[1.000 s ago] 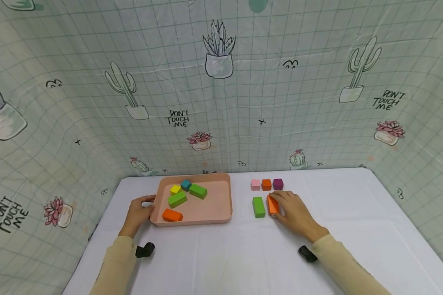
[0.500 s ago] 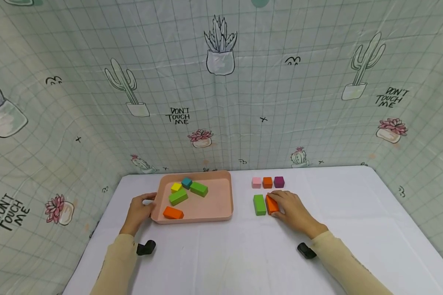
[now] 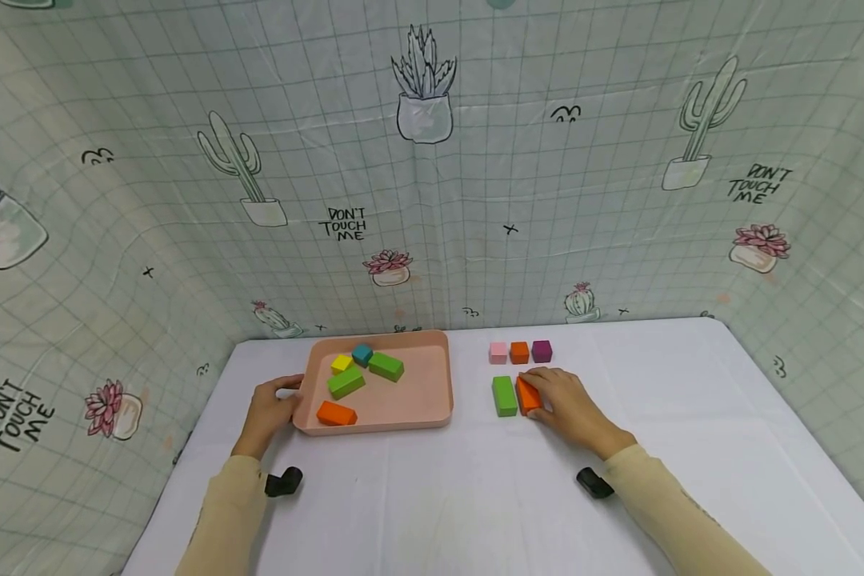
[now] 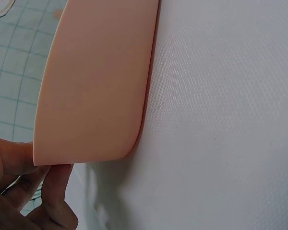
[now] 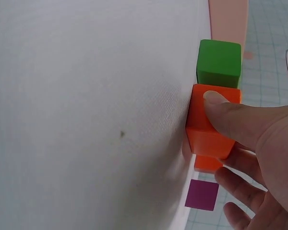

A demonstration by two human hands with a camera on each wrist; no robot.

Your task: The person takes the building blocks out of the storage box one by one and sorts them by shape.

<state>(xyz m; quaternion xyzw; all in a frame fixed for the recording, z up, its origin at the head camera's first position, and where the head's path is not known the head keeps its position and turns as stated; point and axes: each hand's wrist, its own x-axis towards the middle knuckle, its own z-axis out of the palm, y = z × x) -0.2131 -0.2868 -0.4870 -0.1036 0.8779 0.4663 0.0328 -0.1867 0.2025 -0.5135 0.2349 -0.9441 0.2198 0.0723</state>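
Left hand (image 3: 268, 406) gripping one end of a pink tray (image 3: 418, 392), right hand (image 3: 569, 408) pinching an orange block (image 3: 528, 396) between thumb and fingers, a person works at a white tabletop (image 3: 418, 512). To the right of the tray, the orange block rests on the tabletop just beside a green block (image 3: 504, 396); whether the two touch is hard to tell. Inside the tray lie two more long green pieces (image 3: 346, 382) and an orange piece (image 3: 336, 414). Smallest are the cubes: yellow cube (image 3: 342, 364) and teal cube (image 3: 362, 355) in the tray; pink cube (image 3: 498, 353), orange cube (image 3: 520, 353) and purple cube (image 3: 542, 351) lined up beyond the blocks. Placing the orange block alongside its green neighbor appears to be the step in hand; a gentle release, nudging nothing, seems called for next.
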